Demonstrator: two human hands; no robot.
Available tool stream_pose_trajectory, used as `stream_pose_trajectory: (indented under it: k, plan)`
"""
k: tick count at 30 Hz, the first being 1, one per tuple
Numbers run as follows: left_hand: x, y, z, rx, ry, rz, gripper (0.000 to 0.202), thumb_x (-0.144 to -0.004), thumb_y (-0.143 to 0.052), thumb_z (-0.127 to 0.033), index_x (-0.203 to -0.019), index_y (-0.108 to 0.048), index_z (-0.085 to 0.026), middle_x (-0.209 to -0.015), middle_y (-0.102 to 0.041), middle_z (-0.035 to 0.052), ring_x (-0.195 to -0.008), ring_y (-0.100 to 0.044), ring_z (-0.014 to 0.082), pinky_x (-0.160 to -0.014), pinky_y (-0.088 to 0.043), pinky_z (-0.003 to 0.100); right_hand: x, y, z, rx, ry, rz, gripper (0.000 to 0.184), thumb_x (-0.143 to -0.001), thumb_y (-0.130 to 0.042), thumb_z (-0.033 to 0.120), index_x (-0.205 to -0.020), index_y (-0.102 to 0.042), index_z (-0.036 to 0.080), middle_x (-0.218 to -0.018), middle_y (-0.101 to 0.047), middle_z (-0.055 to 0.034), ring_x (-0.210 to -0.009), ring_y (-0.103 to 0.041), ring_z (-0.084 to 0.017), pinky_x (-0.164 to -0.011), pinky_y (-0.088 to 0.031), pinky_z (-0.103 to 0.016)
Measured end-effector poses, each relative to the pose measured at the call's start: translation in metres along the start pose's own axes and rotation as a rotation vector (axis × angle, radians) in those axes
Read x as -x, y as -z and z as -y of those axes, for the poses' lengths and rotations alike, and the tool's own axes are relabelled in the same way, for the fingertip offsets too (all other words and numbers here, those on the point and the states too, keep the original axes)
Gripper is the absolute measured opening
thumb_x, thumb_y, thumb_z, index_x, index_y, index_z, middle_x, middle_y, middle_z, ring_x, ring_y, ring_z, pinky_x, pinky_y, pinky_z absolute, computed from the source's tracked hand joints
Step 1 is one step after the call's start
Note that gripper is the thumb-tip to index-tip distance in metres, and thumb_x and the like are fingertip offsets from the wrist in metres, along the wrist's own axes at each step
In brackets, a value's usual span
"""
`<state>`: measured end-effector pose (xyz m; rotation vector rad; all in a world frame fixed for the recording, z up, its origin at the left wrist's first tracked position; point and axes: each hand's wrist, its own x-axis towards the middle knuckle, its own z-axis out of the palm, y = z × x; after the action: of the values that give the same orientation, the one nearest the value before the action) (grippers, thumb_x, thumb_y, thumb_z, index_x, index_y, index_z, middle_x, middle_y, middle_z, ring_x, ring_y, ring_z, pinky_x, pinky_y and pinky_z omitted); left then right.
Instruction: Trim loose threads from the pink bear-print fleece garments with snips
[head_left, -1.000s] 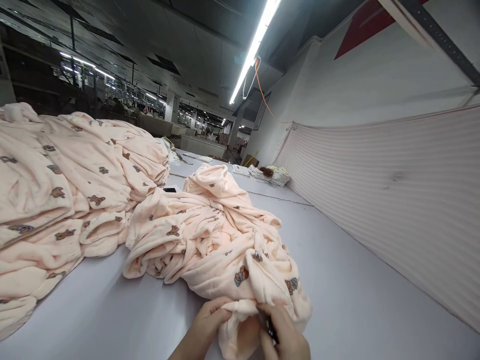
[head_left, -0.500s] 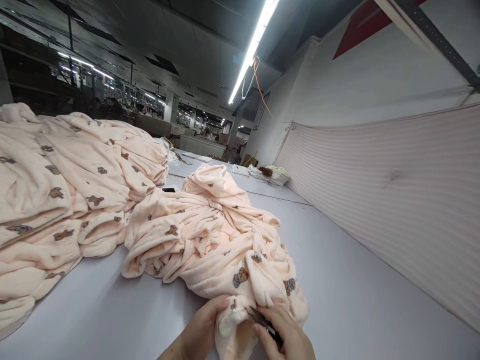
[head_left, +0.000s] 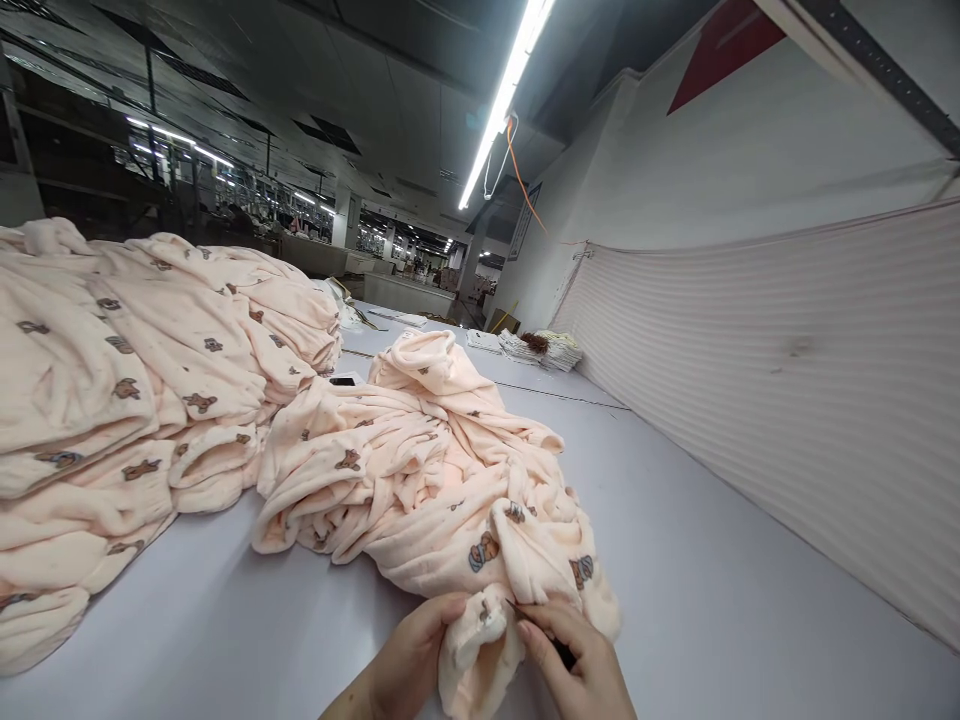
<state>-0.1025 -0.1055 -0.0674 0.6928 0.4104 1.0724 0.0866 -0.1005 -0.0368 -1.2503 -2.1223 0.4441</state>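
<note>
A crumpled peach fleece garment (head_left: 427,480) with small bear prints lies on the pale table (head_left: 675,560) in front of me. My left hand (head_left: 409,660) grips its near edge, fingers closed on the fabric. My right hand (head_left: 577,665) is closed round a small dark tool (head_left: 559,650), perhaps thread snips, whose thin tip touches the fold of fabric held between both hands.
A tall stack of the same peach bear-print garments (head_left: 112,400) fills the left side of the table. A striped pale fabric wall (head_left: 787,400) runs along the right. Small piles of white goods (head_left: 540,350) and a dark phone-like object (head_left: 343,381) lie farther back.
My hands have shifted the near fold of the garment slightly; the tool's tip now sits against the fabric edge. The view has tilted a little downward.
</note>
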Motion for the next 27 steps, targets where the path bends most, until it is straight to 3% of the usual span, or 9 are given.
stream_pose_trajectory:
  k: [5,9,13,15,21,25,27]
  plan:
    - [0.003,-0.008,-0.004,-0.089,-0.007,0.016,0.030,-0.083,-0.047,-0.020,-0.091,-0.074,-0.008,-0.087,-0.072,0.0090,-0.089,-0.059,0.0228,-0.086,-0.041,0.032,0.000,0.004,0.001,0.062,-0.004,-0.007,0.026,-0.092,-0.048,0.038,-0.097,-0.070,0.026,-0.094,-0.071,-0.0046,-0.089,-0.067,-0.020,-0.077,-0.053,-0.025]
    - [0.000,-0.007,-0.004,0.010,0.014,0.038,0.033,-0.084,-0.045,-0.020,-0.097,-0.073,-0.008,-0.089,-0.073,0.0096,-0.097,-0.059,0.0248,-0.092,-0.039,0.033,0.008,0.001,-0.001,0.244,0.067,-0.069,0.023,-0.088,-0.054,0.040,-0.100,-0.068,0.027,-0.100,-0.071,-0.0029,-0.096,-0.067,-0.021,-0.075,-0.055,-0.024]
    - [-0.004,-0.007,-0.003,0.096,0.024,0.092,0.037,-0.086,-0.040,-0.020,-0.103,-0.071,-0.007,-0.095,-0.072,0.0106,-0.105,-0.057,0.0256,-0.095,-0.038,0.036,0.015,-0.006,0.006,0.509,0.135,-0.145,0.029,-0.091,-0.046,0.039,-0.105,-0.066,0.024,-0.098,-0.071,-0.0043,-0.079,-0.070,-0.023,-0.061,-0.054,-0.030]
    - [-0.005,-0.008,-0.004,0.090,0.016,0.085,0.034,-0.086,-0.043,-0.019,-0.101,-0.071,-0.008,-0.095,-0.072,0.0103,-0.105,-0.057,0.0258,-0.096,-0.038,0.036,0.013,-0.008,0.012,0.558,0.145,-0.178,0.032,-0.094,-0.039,0.037,-0.103,-0.067,0.024,-0.094,-0.072,-0.0049,-0.074,-0.069,-0.022,-0.062,-0.053,-0.031]
    - [-0.013,-0.009,-0.007,0.099,0.015,0.109,0.036,-0.089,-0.041,-0.020,-0.107,-0.068,-0.006,-0.097,-0.072,0.0124,-0.104,-0.060,0.0262,-0.098,-0.038,0.037,0.000,-0.002,0.011,0.333,0.043,-0.191,0.027,-0.092,-0.043,0.038,-0.100,-0.067,0.026,-0.099,-0.070,-0.0038,-0.081,-0.068,-0.019,-0.063,-0.050,-0.025]
    - [-0.019,-0.007,-0.010,0.100,0.004,0.116,0.036,-0.089,-0.041,-0.020,-0.113,-0.066,-0.009,-0.096,-0.072,0.0116,-0.098,-0.062,0.0252,-0.093,-0.041,0.037,-0.006,0.004,-0.002,-0.038,-0.124,-0.166,0.023,-0.089,-0.051,0.036,-0.088,-0.069,0.023,-0.090,-0.070,-0.0038,-0.085,-0.066,-0.020,-0.072,-0.051,-0.025]
    - [-0.021,-0.006,-0.011,0.071,-0.005,0.112,0.033,-0.086,-0.045,-0.019,-0.112,-0.066,-0.011,-0.094,-0.072,0.0107,-0.095,-0.063,0.0245,-0.090,-0.043,0.035,-0.006,0.002,-0.008,-0.183,-0.179,-0.222,0.023,-0.083,-0.059,0.039,-0.096,-0.067,0.021,-0.098,-0.069,-0.0054,-0.091,-0.064,-0.021,-0.078,-0.051,-0.026]
